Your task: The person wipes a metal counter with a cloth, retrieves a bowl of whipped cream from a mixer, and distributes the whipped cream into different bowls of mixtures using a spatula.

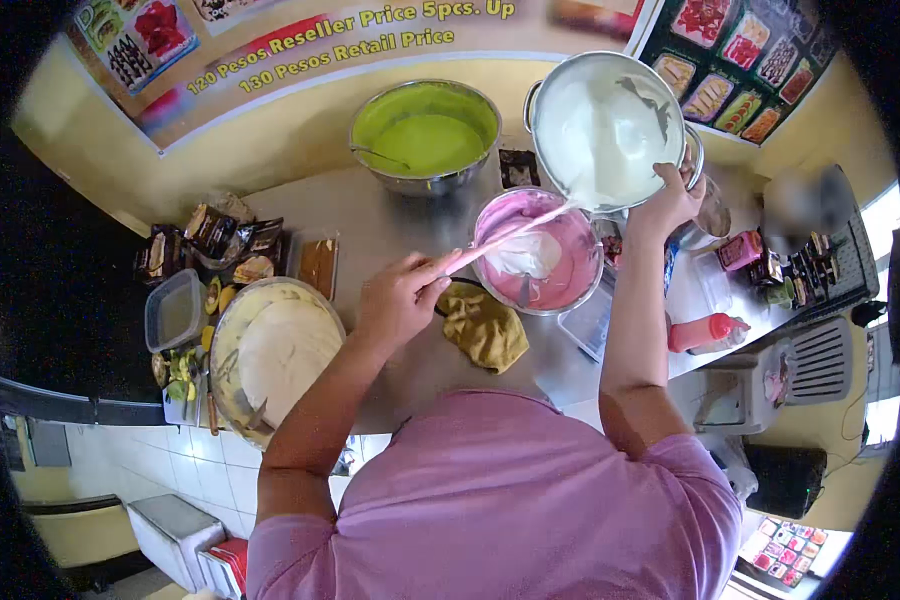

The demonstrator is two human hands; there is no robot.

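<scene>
My right hand (676, 198) grips a side handle of a metal pot (547, 110), holding it tilted in the air. White creamy mixture (600, 150) coats the inside of the pot. Closed around the pink handle of a spatula (500, 240), my left hand (400, 298) reaches its far end to the pot's lower rim. Below is a metal bowl (483, 212) of pink mixture (575, 265), with a white mass (525, 255) lying on the pink. A mustard-coloured cloth (485, 328) lies on the table just in front of this bowl.
A metal bowl of green mixture (425, 143) with a utensil stands at the back. At left sit a large bowl of cream-coloured mixture (285, 355), a plastic container (177, 310) and dark packets (210, 235). A red squeeze bottle (700, 332) is at right, near a grey rack (855, 245).
</scene>
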